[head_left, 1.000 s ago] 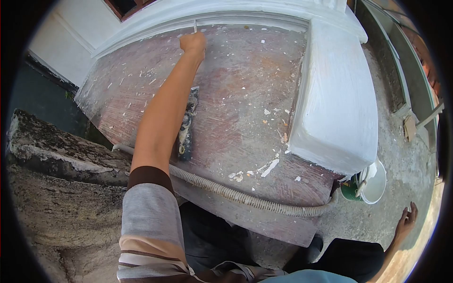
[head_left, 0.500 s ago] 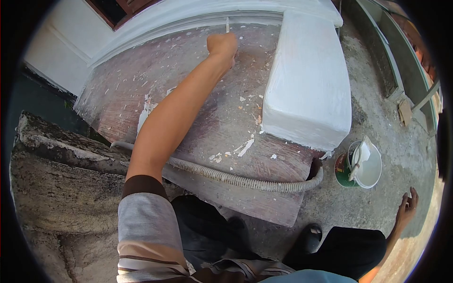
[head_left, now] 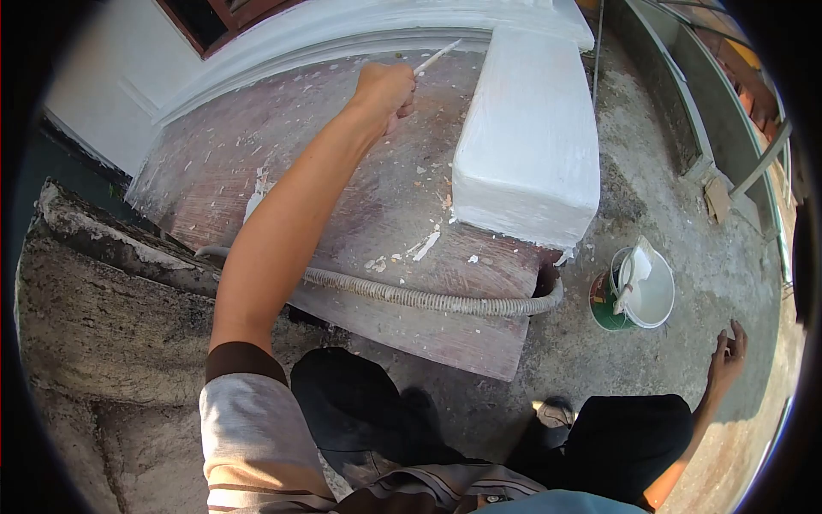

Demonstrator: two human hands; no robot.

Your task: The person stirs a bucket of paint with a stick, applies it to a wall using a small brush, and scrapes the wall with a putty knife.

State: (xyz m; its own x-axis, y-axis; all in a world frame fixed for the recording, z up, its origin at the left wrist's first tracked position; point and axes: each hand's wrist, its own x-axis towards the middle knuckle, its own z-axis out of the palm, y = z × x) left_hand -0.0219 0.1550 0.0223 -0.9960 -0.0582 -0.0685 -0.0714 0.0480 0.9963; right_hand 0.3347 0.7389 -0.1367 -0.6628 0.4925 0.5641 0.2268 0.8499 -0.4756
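Your left hand (head_left: 387, 92) is closed around the near end of a slim pale tool (head_left: 438, 56), out over the far part of the scuffed reddish-grey slab (head_left: 342, 206). The tool slants away to the right, its tip close to the white molding (head_left: 411, 36) along the slab's far edge; whether the tip touches anything, you cannot tell. Just right of the tool stands a white-painted block (head_left: 531, 128), running from the molding toward you. White paint flakes (head_left: 426, 245) lie scattered over the slab, and a corrugated hose (head_left: 428, 300) stretches along its near side, curving at the right end. Your right hand (head_left: 728, 355) is well apart on the right, loosely open, its fingers spread and a little bent, above the concrete floor (head_left: 634, 368). Between that hand and the block, a white bucket (head_left: 658, 295) sits against a green-and-red can (head_left: 603, 301), with a white-headed brush (head_left: 635, 267) resting at the bucket's left side. A rough masonry wall (head_left: 120, 317) fills the near left, and a red-brown window frame (head_left: 224, 26) shows at the far left.
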